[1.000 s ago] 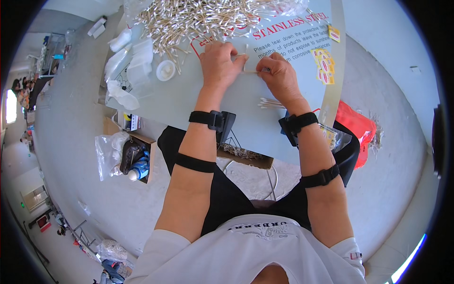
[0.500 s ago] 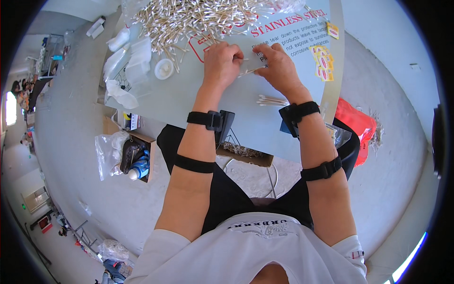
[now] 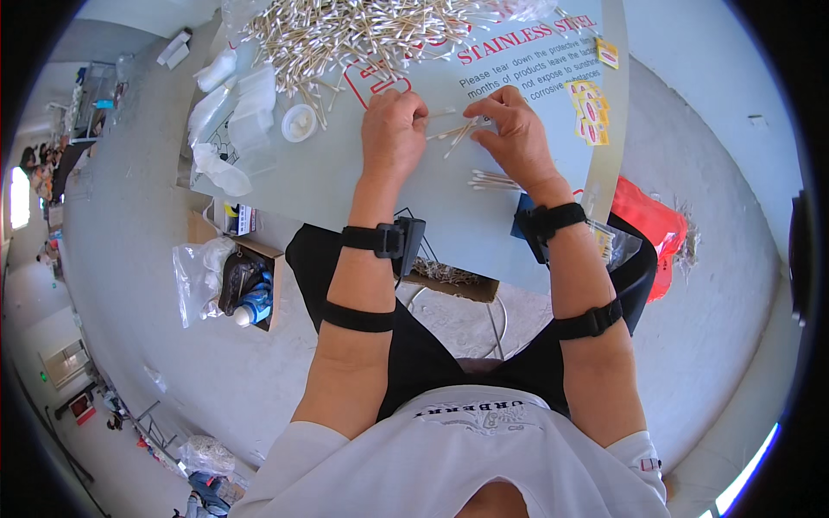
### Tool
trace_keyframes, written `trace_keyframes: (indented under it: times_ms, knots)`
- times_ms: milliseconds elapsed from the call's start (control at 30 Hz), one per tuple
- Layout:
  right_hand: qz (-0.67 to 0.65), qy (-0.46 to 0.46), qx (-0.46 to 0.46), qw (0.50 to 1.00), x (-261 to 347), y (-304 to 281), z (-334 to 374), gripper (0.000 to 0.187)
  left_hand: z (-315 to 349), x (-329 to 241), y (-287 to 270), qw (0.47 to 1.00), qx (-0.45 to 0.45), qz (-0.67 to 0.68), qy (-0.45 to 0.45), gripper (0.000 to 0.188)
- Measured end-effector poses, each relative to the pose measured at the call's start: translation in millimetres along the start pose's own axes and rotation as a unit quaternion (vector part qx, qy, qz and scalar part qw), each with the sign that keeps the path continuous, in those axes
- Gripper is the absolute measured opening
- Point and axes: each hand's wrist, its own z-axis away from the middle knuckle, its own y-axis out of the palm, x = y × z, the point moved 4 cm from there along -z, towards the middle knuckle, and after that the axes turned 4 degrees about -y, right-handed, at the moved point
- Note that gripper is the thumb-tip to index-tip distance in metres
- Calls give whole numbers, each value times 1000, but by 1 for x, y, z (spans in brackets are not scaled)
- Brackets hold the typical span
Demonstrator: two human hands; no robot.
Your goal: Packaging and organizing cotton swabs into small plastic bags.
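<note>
Head view is showing the left hand (image 3: 393, 129) and right hand (image 3: 514, 134) pinching light, thin, bendable cotton swabs (image 3: 453, 134) mid-stick at upper centre, below the loose swab pile (image 3: 363, 30).

Small white round dish (image 3: 299, 123), clear plastic bags (image 3: 231, 112), red bag (image 3: 649, 226), cardboard box (image 3: 231, 278)

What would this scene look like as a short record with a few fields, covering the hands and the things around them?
Setting: grey table seen from above
Left hand: curled, fingers on a few cotton swabs
Right hand: pinching the same swabs from the other side
Swab pile: large loose heap at the table's far side
Sorted swabs: small bunch lying by the right wrist
Small white dish: left of the hands
Plastic bags: at the table's left
</note>
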Motion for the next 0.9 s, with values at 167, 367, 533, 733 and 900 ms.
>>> trace_keyframes:
  times_ms: [167, 367, 533, 733, 900]
  knots:
    - [19, -32, 29, 999, 4, 5, 2, 19, 1, -4, 2, 999, -7, -29, 19, 14]
    - [47, -42, 34, 997, 4, 5, 2, 14, 2, -5, 3, 999, -7, -36, 23, 14]
    - [56, -50, 43, 996, 6, 7, 2, 13, 3, -4, 2, 999, -16, -37, 30, 14]
    - [67, -54, 50, 995, 5, 8, 2, 11, 3, -5, 2, 999, -19, -36, 32, 13]
    - [70, -53, 50, 995, 6, 7, 2, 11, 4, -8, 2, 998, -7, -53, 29, 13]
